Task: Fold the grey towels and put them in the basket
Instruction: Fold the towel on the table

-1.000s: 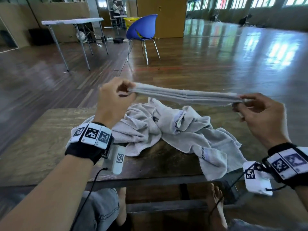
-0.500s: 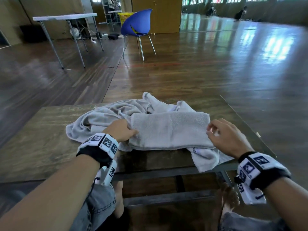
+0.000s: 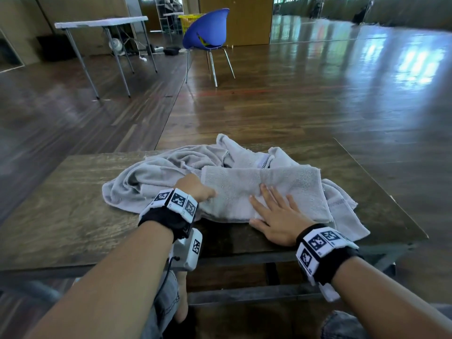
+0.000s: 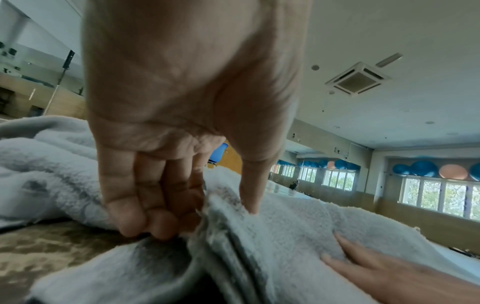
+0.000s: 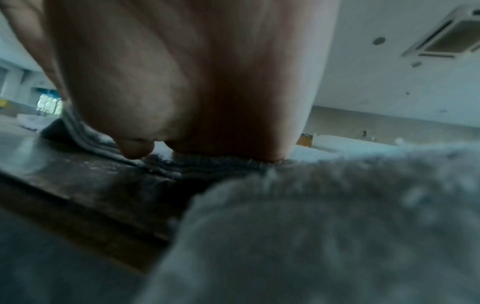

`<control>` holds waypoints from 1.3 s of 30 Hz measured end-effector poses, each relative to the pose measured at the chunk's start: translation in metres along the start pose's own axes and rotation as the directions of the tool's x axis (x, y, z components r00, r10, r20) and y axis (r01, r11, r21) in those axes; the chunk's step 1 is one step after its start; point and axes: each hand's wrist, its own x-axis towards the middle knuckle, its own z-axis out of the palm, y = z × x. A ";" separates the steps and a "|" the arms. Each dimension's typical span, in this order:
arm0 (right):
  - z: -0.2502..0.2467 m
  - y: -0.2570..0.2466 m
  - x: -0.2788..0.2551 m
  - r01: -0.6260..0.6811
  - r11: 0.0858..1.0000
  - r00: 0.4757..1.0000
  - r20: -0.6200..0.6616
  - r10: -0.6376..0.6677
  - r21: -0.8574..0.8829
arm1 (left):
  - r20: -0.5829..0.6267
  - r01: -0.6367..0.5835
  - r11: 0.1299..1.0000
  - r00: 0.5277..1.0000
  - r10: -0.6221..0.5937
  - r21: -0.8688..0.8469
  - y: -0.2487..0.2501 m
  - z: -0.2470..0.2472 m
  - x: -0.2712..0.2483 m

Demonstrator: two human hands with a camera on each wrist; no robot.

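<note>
The right hand, pinching the folded towel's right end a moment ago, now lies flat on its middle. The left hand still pinches its left end, by the tabletop's near edge.

**Grey towels, dark wood, one blue chair**

The folded towel is pale grey, as is the crumpled towel beneath it, which shows a white band with a black-and-white checked strip. The table is mottled dark brown wood. Both wristbands are black with white blocks carrying black square-patterned markers. Behind stand a blue chair and a yellow basket.
</note>
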 end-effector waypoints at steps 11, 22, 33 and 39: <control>-0.001 0.008 -0.005 0.086 0.950 0.990 -0.134 -0.048 0.299 | -0.153 -0.171 0.985 0.975 0.164 -0.038 0.020 -0.003 0.006; -0.069 0.051 -0.027 0.142 -0.094 0.925 -0.098 0.367 0.985 | -0.169 -0.616 0.616 0.761 0.626 -0.491 0.096 0.034 -0.037; -0.048 0.081 -0.027 -0.048 0.356 0.710 -0.219 0.669 0.933 | 0.006 -0.487 0.873 0.874 0.487 0.024 0.079 0.056 -0.013; -0.041 0.081 -0.027 -0.184 0.522 0.651 -0.294 0.699 0.833 | 0.055 -0.499 0.865 0.867 0.496 0.054 0.084 0.066 -0.012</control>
